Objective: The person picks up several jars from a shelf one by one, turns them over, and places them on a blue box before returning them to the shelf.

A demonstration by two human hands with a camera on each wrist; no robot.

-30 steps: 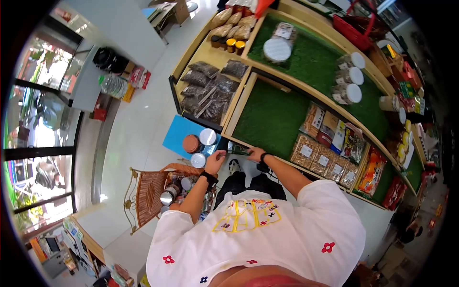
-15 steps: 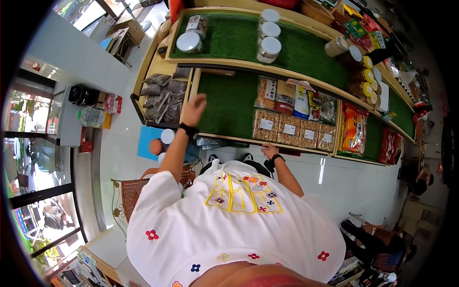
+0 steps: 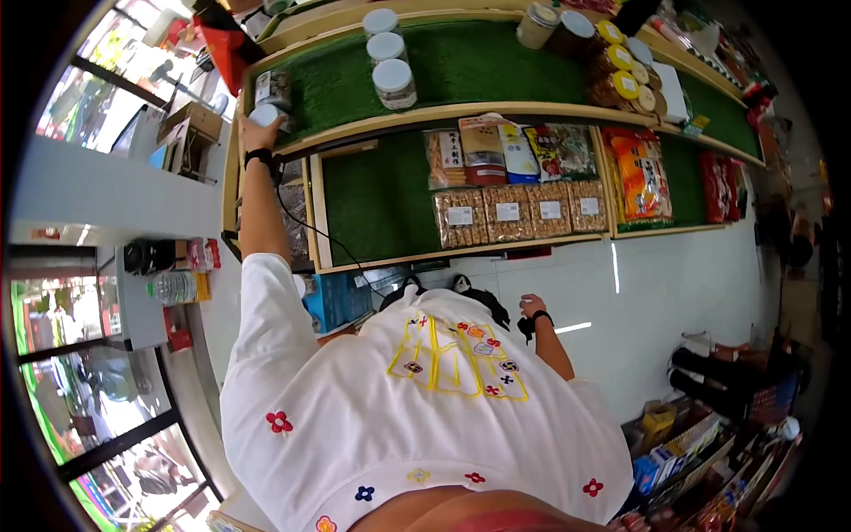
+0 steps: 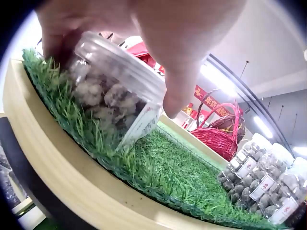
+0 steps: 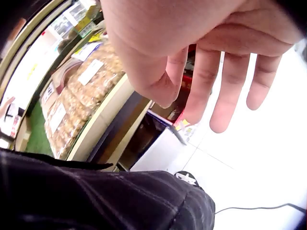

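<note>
Left hand [image 3: 259, 135]: curled over a lidded jar [image 4: 108, 100], which is gripped about its pale lid [image 4: 122, 64], thumb set on one side, fingers on the other.

Jar: placed at the left end of the upper shelf [image 3: 479, 66], near its front edge; found directly under the palm. Long axis judged upright, being matched by that of three jars [image 3: 390, 55] farther right on the upper shelf. Base hidden by turf blades; whether it is lifted cannot be told. Nearer hand: the left, plainly.

Right hand [image 3: 534, 306]: held well apart from the upper shelf, on the person's side; fingers loosely extended, nothing held.

Labels: pale one on the jar, print unreadable; likewise on the three jars. Below and before the upper shelf: pouch [image 3: 446, 160], "手工制作" made out; square bags [image 3: 510, 229], white labels, too small to be read; orange bag [image 3: 640, 177], large characters, not read with certainty. Beyond the upper shelf: red sign [image 4: 208, 101], apparently "年货".
</note>
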